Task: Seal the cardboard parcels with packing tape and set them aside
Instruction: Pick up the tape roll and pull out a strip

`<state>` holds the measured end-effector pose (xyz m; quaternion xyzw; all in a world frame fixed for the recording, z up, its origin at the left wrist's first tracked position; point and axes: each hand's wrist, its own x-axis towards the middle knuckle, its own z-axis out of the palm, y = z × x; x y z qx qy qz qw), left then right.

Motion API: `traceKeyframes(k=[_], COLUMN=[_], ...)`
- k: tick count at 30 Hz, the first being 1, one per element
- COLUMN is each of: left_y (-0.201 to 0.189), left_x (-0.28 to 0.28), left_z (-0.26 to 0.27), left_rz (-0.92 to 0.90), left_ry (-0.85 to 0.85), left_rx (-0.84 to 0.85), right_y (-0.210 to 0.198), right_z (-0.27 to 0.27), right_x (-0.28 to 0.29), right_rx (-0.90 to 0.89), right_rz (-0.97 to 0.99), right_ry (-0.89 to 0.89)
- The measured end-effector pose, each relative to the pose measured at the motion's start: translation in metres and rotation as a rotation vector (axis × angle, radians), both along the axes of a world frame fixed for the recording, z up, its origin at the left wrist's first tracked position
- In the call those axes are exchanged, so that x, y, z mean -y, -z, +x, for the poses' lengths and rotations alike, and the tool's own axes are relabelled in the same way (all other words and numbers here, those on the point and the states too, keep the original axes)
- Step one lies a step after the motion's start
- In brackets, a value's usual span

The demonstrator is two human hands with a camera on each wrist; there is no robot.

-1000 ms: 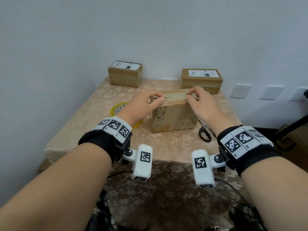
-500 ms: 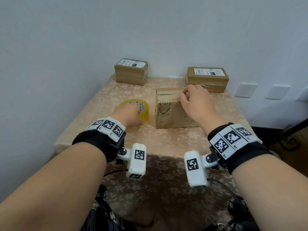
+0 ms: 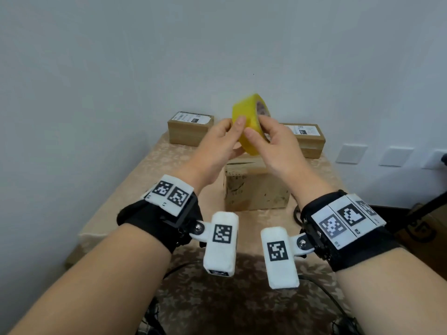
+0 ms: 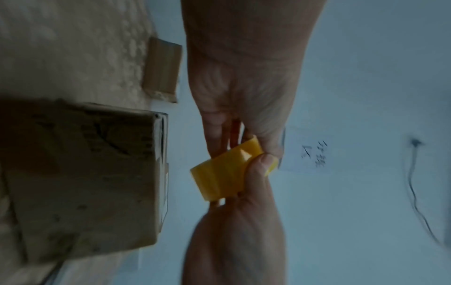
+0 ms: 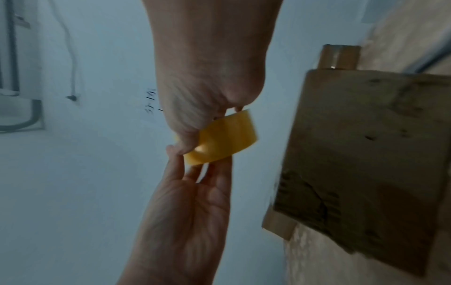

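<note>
Now we hold the yellow tape roll (image 3: pixel 250 126) up in the air with both hands, above the brown box (image 3: pixel 256 189) that sits in the middle of the table (image 3: pixel 116 201). Our left hand (image 3: pixel 217 151) grips the roll with its thumb on the yellow band and its fingers tucked under it. Our right hand (image 3: pixel 273 146) grips the other side, thumb on the band too, with fingers curled behind. We think we are hunting for the loose end of the tape, but the roll is blurry and we cannot see where that end is. The top flaps of the box look a bit lifted, so it does not look sealed yet. Two more boxes, the left parcel (image 3: pixel 191 129) and the right parcel (image 3: pixel 307 139), wait at the back by the wall, each with a white label. Things could go wrong from here: if we pick at the wrong spot, the tape may split into a thin strip. If we pull too fast, it may fold and stick to itself or to our fingers. And nobody is holding the box, so its flaps may pop open when we press the tape on
</note>
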<state>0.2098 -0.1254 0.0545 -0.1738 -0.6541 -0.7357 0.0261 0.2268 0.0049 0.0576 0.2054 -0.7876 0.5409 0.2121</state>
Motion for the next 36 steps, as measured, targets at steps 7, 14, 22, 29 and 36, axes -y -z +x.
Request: traceKeyframes(k=[7,14,22,29,36], left_y=[-0.021,-0.066,-0.07,-0.036,0.015], left_x=[0.02,0.029,0.023,0.035,0.039], left_z=[-0.025,-0.021,-0.013,-0.015,-0.013], left_rz=[-0.164,-0.158,-0.229,-0.167,-0.119], left_ry=[-0.076,-0.096,-0.207,-0.34,-0.317], left_rx=[0.034,0.081,0.02,0.198,0.499], right_y=[-0.026,-0.07,-0.084,-0.081,-0.07], right_z=[0.002,0.013,0.01,-0.019,-0.038], right_x=[-0.036,-0.038,-0.029,-0.026,-0.008], right_rx=[0.161,0.158,0.134,0.228,0.307], right_rz=[0.203,0.478,0.267,0.846,0.999], right_ry=[-0.004,-0.09,0.085,0.367,0.403])
